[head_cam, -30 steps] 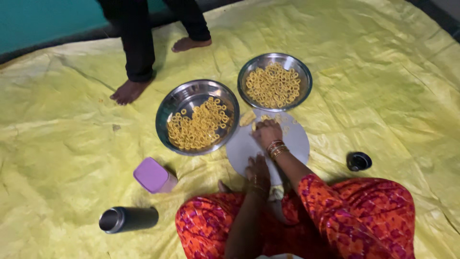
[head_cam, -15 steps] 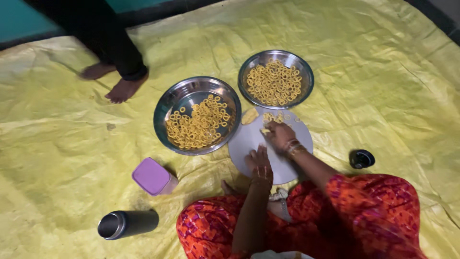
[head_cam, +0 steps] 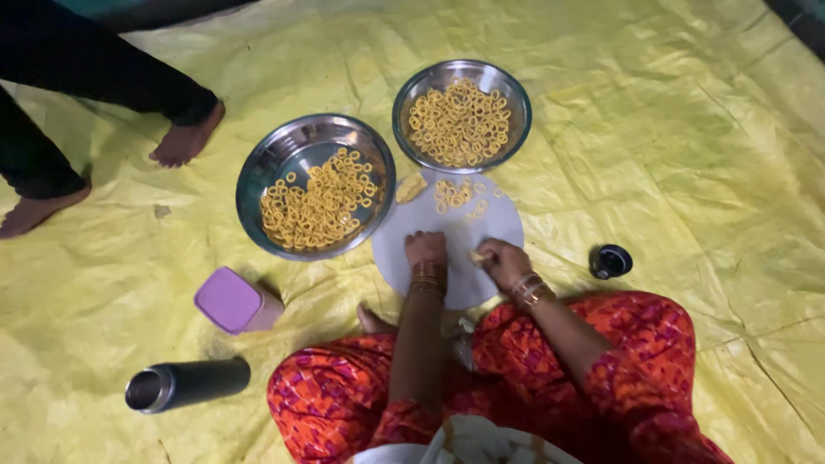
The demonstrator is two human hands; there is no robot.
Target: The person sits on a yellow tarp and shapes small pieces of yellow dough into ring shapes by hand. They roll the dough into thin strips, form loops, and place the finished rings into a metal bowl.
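The board (head_cam: pixel 447 236) lies on the sheet (head_cam: pixel 687 155), dead ahead of the seated person. Both hands are on it: left hand (head_cam: pixel 425 251) near its six o'clock edge, right hand (head_cam: pixel 503 260) just beside, at four. Loose rings (head_cam: pixel 460 193) sit at the board's twelve. One bowl (head_cam: pixel 314 185) touches the board at ten o'clock, the second bowl (head_cam: pixel 461 114) at twelve, each with rings in it. The box (head_cam: pixel 234 300) lies at eight, the flask (head_cam: pixel 185 384) beyond it, on its side. The cap (head_cam: pixel 610 261) sits at three. Another person's feet (head_cam: pixel 185 137) stand at ten, past the bowls.
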